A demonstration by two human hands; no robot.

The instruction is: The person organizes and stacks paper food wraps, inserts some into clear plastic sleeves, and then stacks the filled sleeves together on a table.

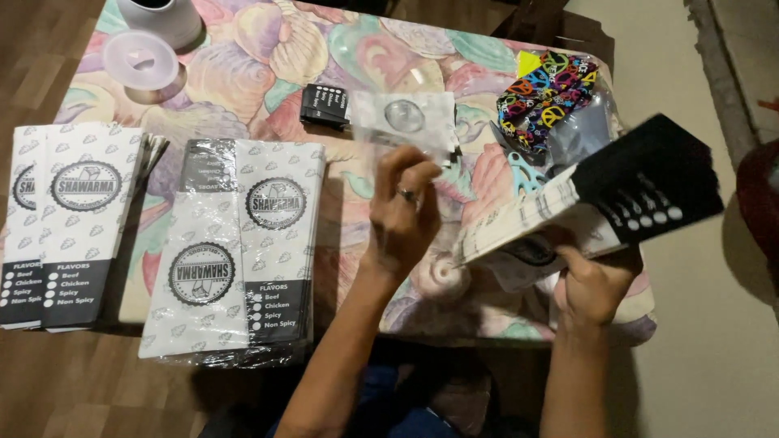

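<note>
My right hand (596,284) grips from below a tilted stack of white paper sleeves with black ends (617,199), held above the table's right side. My left hand (402,215), with a ring on one finger, is raised over the middle of the table. Its curled fingers pinch the lower edge of a clear plastic packet (406,118) with a round shape inside. Both forearms reach in from the bottom of the view.
Two more stacks of printed paper sleeves (73,219) (235,243) lie on the shell-patterned tablecloth (268,65). Behind are a white cup (162,16), a clear lid (142,61), a small black pack (324,105), a colourful patterned band (548,93) and light-blue scissor handles (523,174).
</note>
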